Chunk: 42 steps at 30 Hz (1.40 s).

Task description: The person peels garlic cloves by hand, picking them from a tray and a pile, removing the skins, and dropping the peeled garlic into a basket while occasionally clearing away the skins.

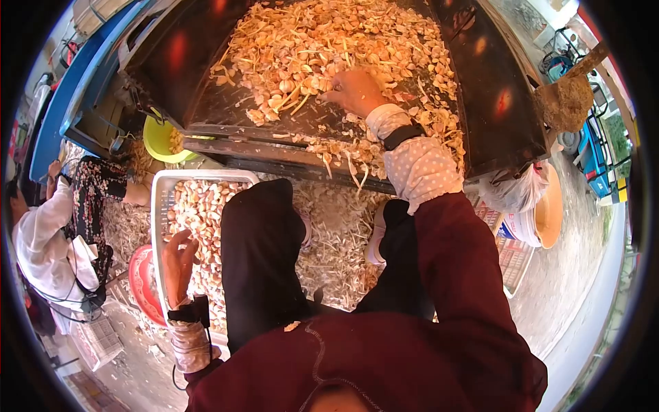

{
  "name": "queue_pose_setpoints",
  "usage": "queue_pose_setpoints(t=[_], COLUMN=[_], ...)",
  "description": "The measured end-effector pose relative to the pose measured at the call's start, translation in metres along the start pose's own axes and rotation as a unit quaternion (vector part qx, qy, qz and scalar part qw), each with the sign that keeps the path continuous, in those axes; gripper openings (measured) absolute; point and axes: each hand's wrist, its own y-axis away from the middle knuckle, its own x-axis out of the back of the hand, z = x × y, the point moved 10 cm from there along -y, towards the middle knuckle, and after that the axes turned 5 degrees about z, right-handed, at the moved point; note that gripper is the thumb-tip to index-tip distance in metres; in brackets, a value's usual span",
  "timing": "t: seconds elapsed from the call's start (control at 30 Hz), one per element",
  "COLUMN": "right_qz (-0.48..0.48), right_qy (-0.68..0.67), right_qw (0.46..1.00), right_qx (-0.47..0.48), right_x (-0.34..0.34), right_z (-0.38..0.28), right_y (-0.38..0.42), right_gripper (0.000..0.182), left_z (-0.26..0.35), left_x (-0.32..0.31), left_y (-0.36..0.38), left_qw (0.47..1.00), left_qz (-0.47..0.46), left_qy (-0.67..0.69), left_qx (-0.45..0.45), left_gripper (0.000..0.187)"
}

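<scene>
Garlic cloves with loose skins and stalks (pixel 343 41) are heaped on a dark sloping tray (pixel 240 110). My right hand (pixel 355 94) reaches onto the lower part of the heap, its fingers bent together at the cloves; what they hold, if anything, is hidden. Beside my left leg stands a white crate (pixel 159 226) full of reddish garlic cloves (pixel 206 206). Over its left side hangs my left hand (pixel 180 261), fingers curved and apart, with nothing visible in it.
A yellow-green bowl (pixel 156 141) sits left of the tray, a red basin (pixel 143 285) beside the crate. Another person (pixel 44 240) sits at the far left. At right are an orange basin (pixel 549 213) and a plastic bag (pixel 511 192). Husks (pixel 329 261) litter the floor.
</scene>
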Motion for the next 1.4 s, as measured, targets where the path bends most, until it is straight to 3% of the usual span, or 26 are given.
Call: queue_pose_setpoints(t=[0.03, 0.07, 0.13, 0.2, 0.27, 0.3, 0.33, 0.37, 0.4, 0.47, 0.53, 0.67, 0.7, 0.8, 0.83, 0.93, 1.0, 1.03, 1.07, 1.13, 1.2, 1.3, 1.33, 1.4], right_qz=[-0.01, -0.011, -0.032, -0.036, -0.146, -0.146, -0.127, -0.103, -0.104, -0.184, -0.185, -0.215, -0.214, -0.245, -0.249, -0.322, -0.314, -0.293, -0.273, -0.253, -0.226, -0.193, -0.196, -0.099], right_qy=[0.16, 0.16, 0.104, 0.114, -0.158, -0.157, -0.364, -0.555, -0.555, -0.639, -0.67, -0.715, -0.731, -0.686, -0.693, -0.747, -0.801, -0.821, -0.84, -0.834, -0.829, -0.868, -0.867, -0.871], right_qw=[0.987, 0.987, 0.994, 0.993, 0.968, 0.968, 0.916, 0.821, 0.821, 0.747, 0.719, 0.665, 0.647, 0.682, 0.673, 0.577, 0.505, 0.482, 0.46, 0.392, 0.323, 0.278, 0.281, 0.302], right_qx=[0.031, 0.033, -0.016, -0.005, -0.131, -0.131, -0.112, -0.089, -0.087, -0.032, -0.028, 0.027, 0.031, 0.06, 0.07, 0.074, 0.077, 0.084, 0.091, 0.294, 0.396, 0.363, 0.361, 0.376], right_x=[-0.014, -0.024, -0.04, -0.023, -0.033, -0.027, -0.02, -0.009, -0.005, 0.003, 0.008, 0.022, 0.023, 0.019, 0.017, 0.023, 0.044, 0.06, 0.078, 0.134, 0.168, 0.178, 0.18, 0.188], right_z=[0.001, 0.007, 0.026, 0.007, 0.022, 0.019, 0.002, -0.014, -0.022, -0.063, -0.088, -0.146, -0.159, -0.226, -0.248, -0.291, -0.292, -0.287, -0.281, -0.292, -0.306, -0.306, -0.31, -0.303], right_y=[-0.008, -0.014, -0.023, -0.016, -0.005, -0.001, 0.004, 0.01, 0.016, 0.031, 0.041, 0.062, 0.065, 0.087, 0.094, 0.121, 0.135, 0.145, 0.154, 0.178, 0.196, 0.207, 0.209, 0.207], right_gripper=[0.025, 0.025, 0.028, 0.026, 0.024, 0.024, 0.022, 0.022, 0.022, 0.028, 0.026, 0.023, 0.021, 0.016, 0.015, 0.013, 0.012, 0.009, 0.008, 0.007, 0.013, 0.007, 0.007, 0.014], left_z=[0.018, 0.037, 0.069, 0.105, 0.14, 0.157, 0.17, 0.178, 0.191, 0.209, 0.222, 0.231, 0.228, 0.19, 0.186, 0.146, 0.126, 0.13, 0.135, 0.136, 0.139, 0.156, 0.157, 0.158], left_x=[-0.004, -0.006, -0.018, -0.03, -0.042, -0.051, -0.061, -0.068, -0.077, -0.087, -0.091, -0.076, -0.071, -0.073, -0.073, -0.076, -0.071, -0.061, -0.056, -0.055, -0.055, -0.056, -0.058, -0.06], left_y=[0.001, 0.0, -0.002, -0.003, -0.005, -0.005, -0.003, -0.004, -0.004, -0.003, 0.0, 0.001, 0.002, 0.009, 0.018, 0.046, 0.058, 0.066, 0.066, 0.073, 0.073, 0.075, 0.075, 0.076], left_qw=[0.999, 0.999, 0.985, 0.978, 0.968, 0.963, 0.956, 0.956, 0.949, 0.942, 0.925, 0.933, 0.93, 0.956, 0.946, 0.945, 0.925, 0.923, 0.923, 0.927, 0.926, 0.915, 0.913, 0.914], left_qz=[-0.007, -0.006, -0.036, -0.061, -0.09, -0.115, -0.138, -0.136, -0.159, -0.177, -0.189, -0.156, -0.15, -0.188, -0.205, -0.289, -0.282, -0.255, -0.251, -0.297, -0.286, -0.282, -0.282, -0.293], left_qy=[0.042, 0.042, 0.166, 0.2, 0.233, 0.244, 0.257, 0.259, 0.269, 0.279, 0.323, 0.313, 0.327, 0.222, 0.242, 0.149, 0.251, 0.286, 0.291, 0.227, 0.245, 0.289, 0.293, 0.279], left_qx=[0.023, 0.024, 0.041, 0.024, 0.003, -0.008, -0.016, -0.015, -0.035, -0.057, -0.062, -0.09, -0.07, -0.045, -0.065, -0.012, 0.04, -0.018, -0.022, 0.034, 0.031, 0.005, 0.006, -0.015], left_gripper=[0.031, 0.031, 0.03, 0.028, 0.027, 0.026, 0.026, 0.026, 0.027, 0.028, 0.029, 0.031, 0.025, 0.021, 0.017, 0.013, 0.011, 0.013, 0.013, 0.015, 0.016, 0.016, 0.016, 0.016])
